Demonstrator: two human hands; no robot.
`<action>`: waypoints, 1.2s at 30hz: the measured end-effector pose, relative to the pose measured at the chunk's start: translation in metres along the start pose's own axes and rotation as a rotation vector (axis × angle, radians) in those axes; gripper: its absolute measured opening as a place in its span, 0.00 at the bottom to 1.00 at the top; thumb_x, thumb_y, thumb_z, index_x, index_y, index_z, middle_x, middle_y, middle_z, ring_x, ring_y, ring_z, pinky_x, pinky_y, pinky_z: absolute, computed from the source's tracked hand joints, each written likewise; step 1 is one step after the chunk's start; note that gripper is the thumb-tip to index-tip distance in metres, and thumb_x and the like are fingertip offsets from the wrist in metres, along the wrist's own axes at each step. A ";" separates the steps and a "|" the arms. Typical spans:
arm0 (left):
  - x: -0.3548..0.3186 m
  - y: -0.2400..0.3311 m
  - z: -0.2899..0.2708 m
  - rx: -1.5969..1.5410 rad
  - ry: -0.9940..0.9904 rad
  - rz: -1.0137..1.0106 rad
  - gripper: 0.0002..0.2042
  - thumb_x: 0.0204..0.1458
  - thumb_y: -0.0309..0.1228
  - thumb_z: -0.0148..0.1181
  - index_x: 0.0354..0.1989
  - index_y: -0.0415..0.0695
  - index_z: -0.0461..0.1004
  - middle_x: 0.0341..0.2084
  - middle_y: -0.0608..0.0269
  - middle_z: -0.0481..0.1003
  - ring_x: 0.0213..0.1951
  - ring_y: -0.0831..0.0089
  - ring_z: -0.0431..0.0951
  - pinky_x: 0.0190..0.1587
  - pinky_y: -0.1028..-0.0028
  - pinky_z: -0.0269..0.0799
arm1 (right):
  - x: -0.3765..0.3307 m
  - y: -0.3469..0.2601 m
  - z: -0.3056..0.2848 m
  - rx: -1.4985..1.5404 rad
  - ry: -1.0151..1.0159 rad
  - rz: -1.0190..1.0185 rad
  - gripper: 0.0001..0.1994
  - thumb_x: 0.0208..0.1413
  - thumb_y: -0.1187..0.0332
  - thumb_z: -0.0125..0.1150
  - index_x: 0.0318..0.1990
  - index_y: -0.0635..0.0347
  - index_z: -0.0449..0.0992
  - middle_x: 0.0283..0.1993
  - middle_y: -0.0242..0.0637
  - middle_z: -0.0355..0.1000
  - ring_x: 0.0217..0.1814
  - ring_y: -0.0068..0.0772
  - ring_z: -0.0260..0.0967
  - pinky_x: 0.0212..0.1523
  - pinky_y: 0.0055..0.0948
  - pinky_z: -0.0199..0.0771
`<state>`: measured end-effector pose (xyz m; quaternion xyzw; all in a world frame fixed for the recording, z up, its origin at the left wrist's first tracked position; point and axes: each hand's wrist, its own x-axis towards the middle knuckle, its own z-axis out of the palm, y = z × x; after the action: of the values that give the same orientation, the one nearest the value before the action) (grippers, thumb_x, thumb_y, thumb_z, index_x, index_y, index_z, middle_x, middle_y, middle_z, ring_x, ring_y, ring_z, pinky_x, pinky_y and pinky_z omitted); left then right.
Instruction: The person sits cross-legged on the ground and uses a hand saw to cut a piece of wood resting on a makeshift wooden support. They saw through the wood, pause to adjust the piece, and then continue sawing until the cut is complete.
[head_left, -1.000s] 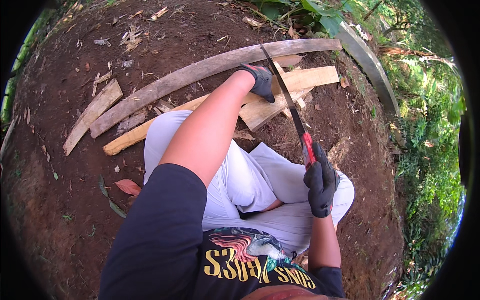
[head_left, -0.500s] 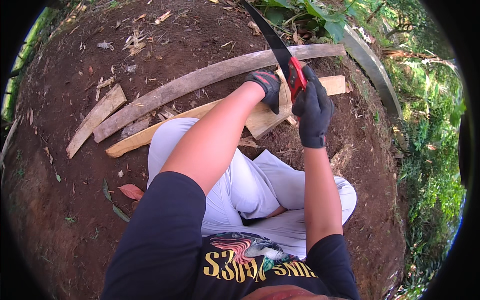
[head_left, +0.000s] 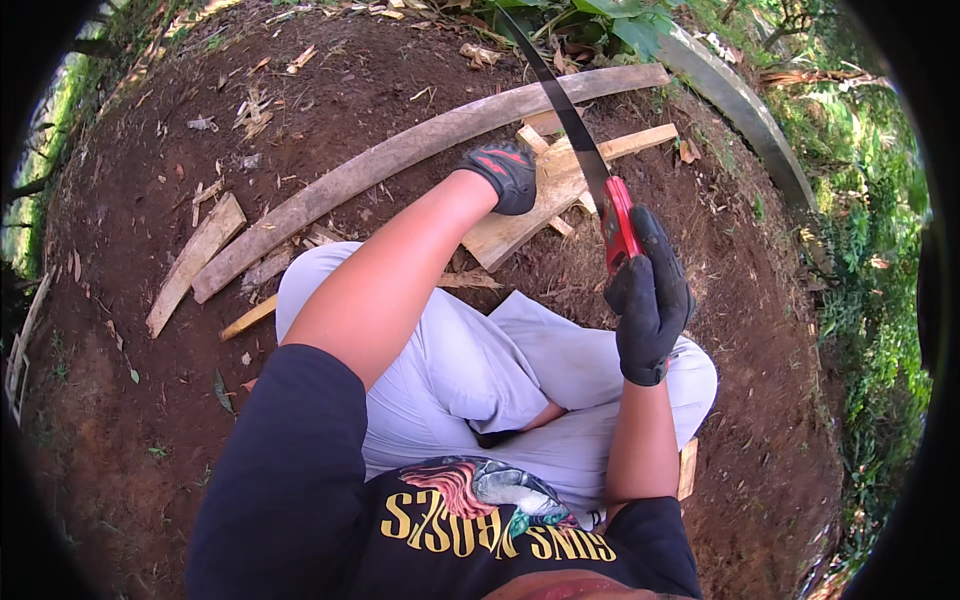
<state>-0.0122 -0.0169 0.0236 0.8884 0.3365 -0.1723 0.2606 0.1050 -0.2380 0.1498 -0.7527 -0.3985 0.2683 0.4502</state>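
Observation:
My right hand (head_left: 652, 295), in a black glove, is closed around the red handle (head_left: 620, 225) of a pruning saw. Its long, dark, curved blade (head_left: 560, 95) points up and left, passing across the narrow wooden plank (head_left: 640, 141) in this view. My left hand (head_left: 505, 178), gloved in black with red marks, is closed at the plank beside the blade, though its fingertips are mostly hidden. Beneath the plank lies a short, wide board (head_left: 505, 232), with thinner wood pieces under it. The plank's other end shows past my left knee.
A long weathered board (head_left: 400, 150) lies beyond my hands. At the left rests a short split board (head_left: 197, 262). Wood chips (head_left: 255, 110) and leaves are scattered on brown soil. Green plants (head_left: 870, 330) border the right side, and a grey curb-like strip (head_left: 740, 105) curves at the upper right.
My right hand has drawn the saw toward me and to the right. My left hand has shifted slightly left, and the plank lies at a steeper angle.

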 end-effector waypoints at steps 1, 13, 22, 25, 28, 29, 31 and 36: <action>-0.003 0.001 -0.004 -0.015 -0.104 0.004 0.32 0.53 0.45 0.64 0.64 0.37 0.75 0.61 0.41 0.77 0.61 0.48 0.80 0.65 0.53 0.74 | 0.002 -0.006 0.003 0.021 -0.034 0.056 0.22 0.68 0.69 0.53 0.66 0.65 0.77 0.62 0.53 0.79 0.61 0.42 0.79 0.60 0.39 0.76; -0.003 -0.010 -0.014 -0.097 -0.213 0.044 0.23 0.51 0.46 0.61 0.44 0.37 0.85 0.43 0.42 0.84 0.47 0.48 0.85 0.52 0.55 0.80 | 0.015 0.024 0.013 0.081 -0.096 0.022 0.20 0.68 0.70 0.55 0.66 0.62 0.78 0.53 0.44 0.84 0.30 0.19 0.72 0.35 0.26 0.76; 0.005 -0.007 0.000 -0.200 -0.054 -0.070 0.23 0.52 0.43 0.58 0.47 0.36 0.85 0.44 0.38 0.83 0.48 0.48 0.85 0.52 0.55 0.80 | 0.013 0.023 0.013 -0.105 -0.122 -0.062 0.20 0.69 0.71 0.55 0.65 0.60 0.78 0.58 0.46 0.82 0.46 0.36 0.83 0.50 0.35 0.80; 0.010 -0.007 -0.004 -0.176 -0.098 -0.029 0.22 0.52 0.41 0.58 0.48 0.36 0.85 0.45 0.38 0.83 0.48 0.48 0.85 0.52 0.55 0.80 | 0.002 0.013 0.002 -0.186 -0.155 -0.047 0.20 0.69 0.71 0.55 0.65 0.60 0.78 0.61 0.47 0.81 0.51 0.42 0.84 0.54 0.37 0.80; 0.018 -0.016 0.011 -0.142 -0.101 0.011 0.21 0.52 0.38 0.57 0.47 0.36 0.85 0.45 0.38 0.83 0.49 0.47 0.85 0.53 0.54 0.80 | -0.022 0.002 -0.015 -0.176 -0.182 0.060 0.20 0.68 0.72 0.55 0.66 0.60 0.78 0.62 0.48 0.80 0.52 0.42 0.84 0.55 0.38 0.80; 0.020 -0.018 0.017 -0.133 -0.092 0.025 0.20 0.52 0.37 0.56 0.46 0.36 0.85 0.45 0.38 0.83 0.49 0.47 0.85 0.53 0.54 0.80 | -0.034 -0.003 -0.023 -0.176 -0.186 0.109 0.20 0.68 0.72 0.54 0.66 0.61 0.78 0.62 0.48 0.80 0.52 0.42 0.84 0.56 0.37 0.80; 0.016 -0.012 0.014 -0.181 -0.090 0.009 0.20 0.52 0.36 0.55 0.45 0.36 0.85 0.44 0.38 0.83 0.49 0.46 0.85 0.53 0.54 0.80 | -0.056 -0.020 -0.042 -0.220 -0.205 0.177 0.21 0.68 0.72 0.53 0.66 0.64 0.77 0.62 0.51 0.80 0.52 0.42 0.84 0.56 0.37 0.80; 0.000 -0.002 0.001 -0.240 -0.054 -0.001 0.19 0.53 0.35 0.54 0.45 0.37 0.84 0.48 0.38 0.83 0.52 0.46 0.84 0.54 0.53 0.80 | -0.072 -0.046 -0.058 -0.352 -0.220 0.009 0.23 0.67 0.72 0.51 0.67 0.72 0.75 0.61 0.57 0.79 0.55 0.44 0.82 0.58 0.37 0.78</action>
<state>-0.0137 -0.0160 0.0214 0.8456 0.3478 -0.1548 0.3742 0.0937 -0.3125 0.2205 -0.7877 -0.4828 0.2769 0.2642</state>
